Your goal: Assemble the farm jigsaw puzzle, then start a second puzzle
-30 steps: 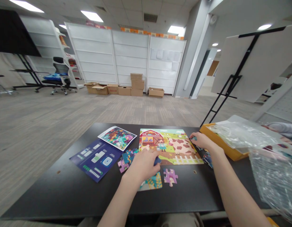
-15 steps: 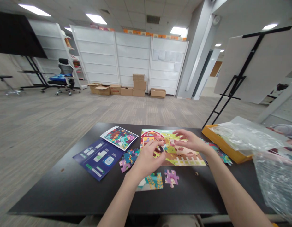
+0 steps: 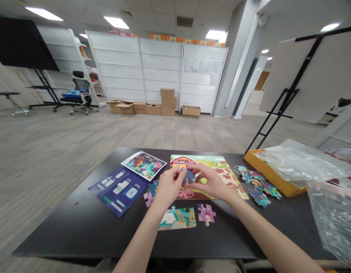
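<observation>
Over the farm picture board [image 3: 235, 182], a dark blue puzzle piece [image 3: 188, 176] is pinched between both hands. My left hand [image 3: 170, 185] closes its thumb and fingers on the piece's left side. From the right, my right hand [image 3: 210, 182] grips the same piece with thumb and fingertips. Closer to me on the black table lie joined teal puzzle pieces [image 3: 182, 218] and, just right of them, a single purple puzzle piece [image 3: 206, 214]. Partly hidden behind my left hand are more loose purple and blue pieces [image 3: 148, 198].
A heap of puzzle pieces [image 3: 257, 184] lies right of the board, beside a yellow box [image 3: 289, 189] holding clear plastic. Crumpled plastic wrap [image 3: 331, 223] hangs over the right edge. To the left rest a dark blue leaflet [image 3: 118, 191] and a picture sheet [image 3: 144, 165].
My right hand has moved left and down, from open above the board to gripping the dark blue puzzle piece with my left hand. The pieces at right are now uncovered.
</observation>
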The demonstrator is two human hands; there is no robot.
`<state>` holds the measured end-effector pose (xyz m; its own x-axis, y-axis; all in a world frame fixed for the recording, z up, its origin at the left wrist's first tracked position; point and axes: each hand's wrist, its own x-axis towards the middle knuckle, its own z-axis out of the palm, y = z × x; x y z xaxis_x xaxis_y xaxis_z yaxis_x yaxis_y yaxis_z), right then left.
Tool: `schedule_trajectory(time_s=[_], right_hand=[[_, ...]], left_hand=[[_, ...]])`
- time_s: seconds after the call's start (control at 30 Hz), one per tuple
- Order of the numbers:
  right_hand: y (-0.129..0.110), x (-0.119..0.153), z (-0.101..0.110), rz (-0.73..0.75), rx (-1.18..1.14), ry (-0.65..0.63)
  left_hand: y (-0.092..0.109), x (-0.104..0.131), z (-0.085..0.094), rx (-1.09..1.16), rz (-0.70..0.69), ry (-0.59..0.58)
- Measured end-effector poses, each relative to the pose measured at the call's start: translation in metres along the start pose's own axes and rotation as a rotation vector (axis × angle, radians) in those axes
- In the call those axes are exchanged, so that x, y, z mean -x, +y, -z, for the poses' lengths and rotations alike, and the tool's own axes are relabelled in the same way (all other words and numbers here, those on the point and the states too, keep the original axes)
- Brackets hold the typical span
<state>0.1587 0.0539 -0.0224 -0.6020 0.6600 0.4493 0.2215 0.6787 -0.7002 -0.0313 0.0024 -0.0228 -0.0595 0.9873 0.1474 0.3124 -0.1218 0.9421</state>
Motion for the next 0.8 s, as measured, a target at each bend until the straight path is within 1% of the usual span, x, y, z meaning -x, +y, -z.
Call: schedule_trajectory(time_s=[0.07, 0.13, 0.17, 0.27, 0.33, 0.4, 0.5, 0.6, 0.7, 0.8], right_hand=[[-0.003, 0.0, 0.0, 0.045, 0.073, -0.003], [-0.003, 0.0, 0.001, 0.077, 0.119, 0.001], [-0.001, 0.0, 0.002, 0.084, 0.146, 0.003], [0.012, -0.003, 0.007, 0.058, 0.244, 0.03], [0.027, -0.01, 0.01, 0.002, 0.304, 0.037], [0.044, -0.023, 0.011, -0.063, 0.348, 0.0], [0.069, -0.054, 0.003, -0.109, 0.404, -0.077], [0.088, -0.088, -0.01, -0.118, 0.431, -0.108], [0.1, -0.113, -0.021, -0.151, 0.452, -0.136], [0.106, -0.125, -0.026, -0.183, 0.48, -0.166]], left_hand=[[0.002, 0.001, 0.002, -0.022, 0.011, -0.022], [0.006, 0.004, 0.004, -0.121, 0.002, -0.034], [0.008, 0.006, 0.005, -0.219, -0.003, -0.022], [0.016, 0.013, 0.008, -0.623, 0.013, 0.034], [0.02, 0.018, 0.008, -0.836, 0.013, -0.002], [0.021, 0.022, 0.007, -0.951, -0.017, -0.091], [0.02, 0.025, 0.006, -1.031, -0.053, -0.197], [0.019, 0.025, 0.007, -1.056, -0.058, -0.261], [0.021, 0.024, 0.011, -1.051, -0.085, -0.286], [0.022, 0.025, 0.014, -1.037, -0.106, -0.282]])
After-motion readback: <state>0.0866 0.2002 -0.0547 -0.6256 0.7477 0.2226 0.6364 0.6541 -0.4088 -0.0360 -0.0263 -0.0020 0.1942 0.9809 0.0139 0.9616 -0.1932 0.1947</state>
